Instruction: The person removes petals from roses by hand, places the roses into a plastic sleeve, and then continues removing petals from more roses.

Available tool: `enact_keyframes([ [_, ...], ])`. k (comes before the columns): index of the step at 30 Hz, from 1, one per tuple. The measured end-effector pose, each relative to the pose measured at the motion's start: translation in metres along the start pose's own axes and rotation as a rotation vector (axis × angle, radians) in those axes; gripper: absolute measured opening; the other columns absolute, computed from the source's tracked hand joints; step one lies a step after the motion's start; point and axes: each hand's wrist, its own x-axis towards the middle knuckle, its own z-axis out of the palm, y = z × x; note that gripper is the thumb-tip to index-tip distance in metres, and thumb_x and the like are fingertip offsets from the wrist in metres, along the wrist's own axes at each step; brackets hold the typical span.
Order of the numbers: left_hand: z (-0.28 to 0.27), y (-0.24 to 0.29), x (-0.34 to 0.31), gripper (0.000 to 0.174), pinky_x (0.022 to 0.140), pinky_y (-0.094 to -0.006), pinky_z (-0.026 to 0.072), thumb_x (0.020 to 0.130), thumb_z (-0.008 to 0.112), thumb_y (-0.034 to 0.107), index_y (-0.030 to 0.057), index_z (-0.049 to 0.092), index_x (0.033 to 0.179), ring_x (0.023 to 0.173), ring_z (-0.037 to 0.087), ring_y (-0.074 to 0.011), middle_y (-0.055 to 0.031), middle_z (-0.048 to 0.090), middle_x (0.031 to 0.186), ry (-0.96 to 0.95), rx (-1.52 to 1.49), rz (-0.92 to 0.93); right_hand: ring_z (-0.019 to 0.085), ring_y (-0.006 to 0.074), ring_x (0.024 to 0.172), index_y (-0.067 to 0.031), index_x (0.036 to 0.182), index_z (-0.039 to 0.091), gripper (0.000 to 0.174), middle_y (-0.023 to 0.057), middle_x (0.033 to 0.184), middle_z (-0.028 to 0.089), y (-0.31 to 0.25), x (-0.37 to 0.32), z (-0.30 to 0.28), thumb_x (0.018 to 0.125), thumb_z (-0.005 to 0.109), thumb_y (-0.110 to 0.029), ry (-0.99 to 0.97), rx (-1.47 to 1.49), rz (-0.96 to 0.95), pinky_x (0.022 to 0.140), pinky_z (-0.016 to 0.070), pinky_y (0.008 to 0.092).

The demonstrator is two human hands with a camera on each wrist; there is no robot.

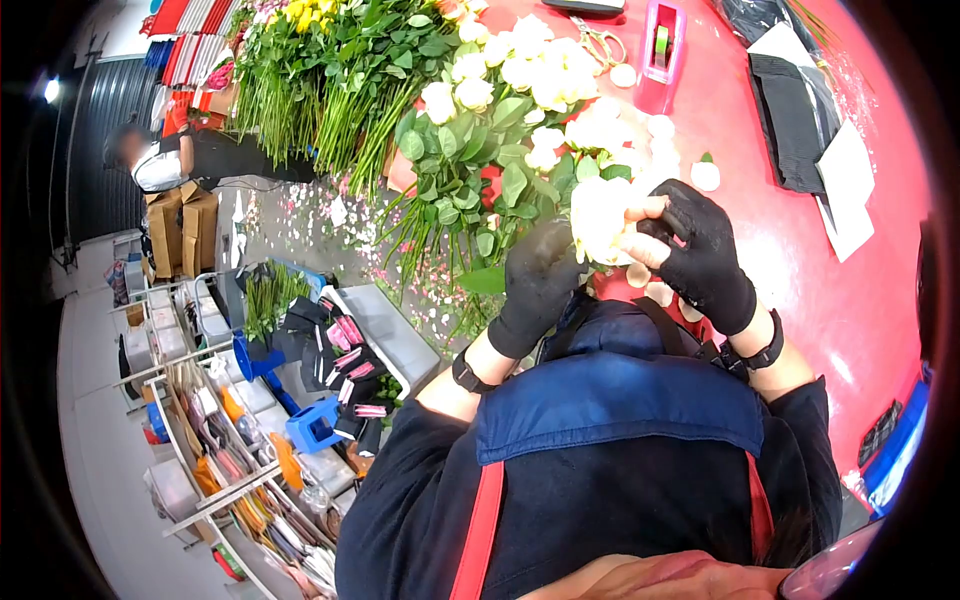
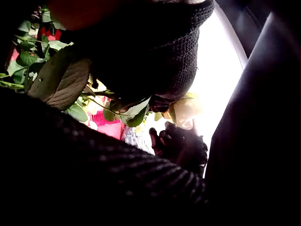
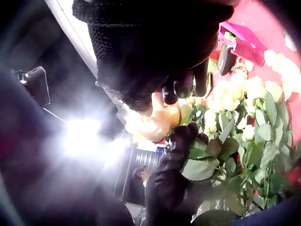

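Note:
A white rose (image 1: 598, 222) with a wide bloom stands upright in front of the chest. My left hand (image 1: 540, 278), in a black glove, grips its stem just under the bloom; a large leaf (image 2: 63, 80) sticks out beside that hand in the left wrist view. Bare fingertips of my gloved right hand (image 1: 705, 255) pinch the outer petals on the bloom's right side. In the right wrist view the bloom (image 3: 157, 122) sits between both hands. Loose petals (image 1: 658, 293) lie on the red table below the right hand.
More white roses (image 1: 530, 65) and long-stemmed greenery (image 1: 350, 90) cover the table's far left. Scissors (image 1: 603, 42), a pink tape dispenser (image 1: 660, 50) and black wrapping sheets (image 1: 785, 125) lie beyond the hands. A grey bin (image 1: 385, 330) stands left; another person (image 1: 165, 165) is further off.

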Motion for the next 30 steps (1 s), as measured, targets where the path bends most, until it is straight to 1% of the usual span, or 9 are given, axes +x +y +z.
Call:
enact_keyframes([
  [7, 0.000, -0.002, -0.001, 0.015, 0.071, -0.0396, 0.0517, 0.086, 0.064, 0.010, 0.0029, 0.066, 0.099, 0.084, 0.065, -0.0345, -0.0153, 0.065, 0.096, -0.025, 0.212, 0.056, 0.057, 0.0225, 0.063, -0.0062, 0.090, 0.067, 0.019, 0.0063, 0.076, 0.063, 0.001, -0.006, 0.004, 0.075, 0.075, 0.001, 0.034, -0.025, 0.030, 0.053, 0.0441, 0.0340],
  [10, 0.001, -0.013, -0.004, 0.013, 0.069, -0.0398, 0.0507, 0.085, 0.062, 0.008, 0.0042, 0.066, 0.097, 0.083, 0.064, -0.0337, -0.0144, 0.063, 0.097, -0.027, 0.299, 0.079, 0.056, 0.0223, 0.062, -0.0040, 0.087, 0.067, 0.015, 0.0065, 0.073, 0.061, 0.005, -0.003, 0.006, 0.075, 0.074, 0.002, 0.087, -0.084, -0.110, 0.053, 0.0435, 0.0341],
  [16, 0.004, 0.003, 0.007, 0.012, 0.066, -0.0383, 0.0495, 0.086, 0.059, 0.010, 0.0052, 0.066, 0.095, 0.080, 0.063, -0.0302, -0.0137, 0.063, 0.095, -0.004, 0.095, -0.014, 0.055, 0.0136, 0.063, -0.0017, 0.086, 0.066, 0.009, 0.0046, 0.076, 0.061, -0.004, -0.015, 0.005, 0.080, 0.072, 0.002, 0.153, 0.168, 0.345, 0.055, 0.0415, 0.0281],
  [19, -0.001, 0.009, 0.005, 0.011, 0.064, -0.0385, 0.0503, 0.084, 0.062, 0.010, 0.0068, 0.068, 0.093, 0.079, 0.063, -0.0298, -0.0129, 0.063, 0.095, -0.023, 0.089, -0.104, 0.055, 0.0109, 0.066, -0.0017, 0.087, 0.066, 0.008, 0.0038, 0.080, 0.061, 0.005, -0.019, -0.007, 0.081, 0.072, 0.000, 0.170, 0.134, 0.331, 0.058, 0.0414, 0.0258],
  [20, -0.005, 0.010, 0.004, 0.012, 0.064, -0.0389, 0.0507, 0.082, 0.064, 0.009, 0.0076, 0.069, 0.093, 0.079, 0.064, -0.0299, -0.0126, 0.063, 0.095, -0.031, 0.112, -0.121, 0.057, 0.0117, 0.068, -0.0012, 0.093, 0.067, 0.013, 0.0049, 0.083, 0.061, 0.009, -0.025, -0.014, 0.081, 0.072, -0.001, 0.162, 0.190, 0.539, 0.062, 0.0446, 0.0261],
  [23, -0.006, 0.010, 0.001, 0.017, 0.063, -0.0355, 0.0507, 0.081, 0.069, 0.008, 0.0049, 0.069, 0.097, 0.077, 0.063, -0.0231, -0.0092, 0.066, 0.093, -0.031, 0.307, 0.029, 0.058, 0.0126, 0.074, 0.0007, 0.103, 0.064, 0.020, 0.0072, 0.091, 0.060, 0.018, -0.019, -0.030, 0.084, 0.070, 0.000, 0.284, -0.223, 0.353, 0.069, 0.0484, 0.0270],
  [24, -0.006, 0.015, 0.004, 0.019, 0.063, -0.0313, 0.0499, 0.084, 0.070, 0.007, 0.0002, 0.067, 0.101, 0.076, 0.063, -0.0162, -0.0067, 0.068, 0.090, -0.031, 0.398, 0.121, 0.058, 0.0124, 0.075, 0.0011, 0.099, 0.065, 0.015, 0.0070, 0.092, 0.060, 0.016, -0.021, -0.033, 0.084, 0.069, 0.001, 0.279, -0.117, 0.361, 0.069, 0.0476, 0.0262],
  [26, -0.007, 0.014, 0.014, 0.017, 0.062, -0.0259, 0.0484, 0.086, 0.071, 0.004, -0.0042, 0.067, 0.100, 0.071, 0.061, -0.0083, -0.0052, 0.070, 0.083, -0.040, 0.719, 0.534, 0.057, 0.0100, 0.073, 0.0007, 0.092, 0.066, 0.007, 0.0059, 0.092, 0.060, 0.004, -0.017, -0.032, 0.085, 0.068, 0.002, 0.233, 0.046, 0.410, 0.065, 0.0461, 0.0246],
  [30, 0.010, 0.012, 0.014, 0.018, 0.063, -0.0255, 0.0488, 0.086, 0.070, 0.004, -0.0040, 0.067, 0.103, 0.070, 0.062, -0.0083, -0.0064, 0.072, 0.086, -0.060, 0.170, 0.079, 0.058, 0.0105, 0.076, -0.0017, 0.091, 0.068, 0.012, 0.0063, 0.089, 0.061, 0.000, -0.007, -0.020, 0.081, 0.071, 0.003, 0.131, 0.085, 0.321, 0.057, 0.0448, 0.0240],
])
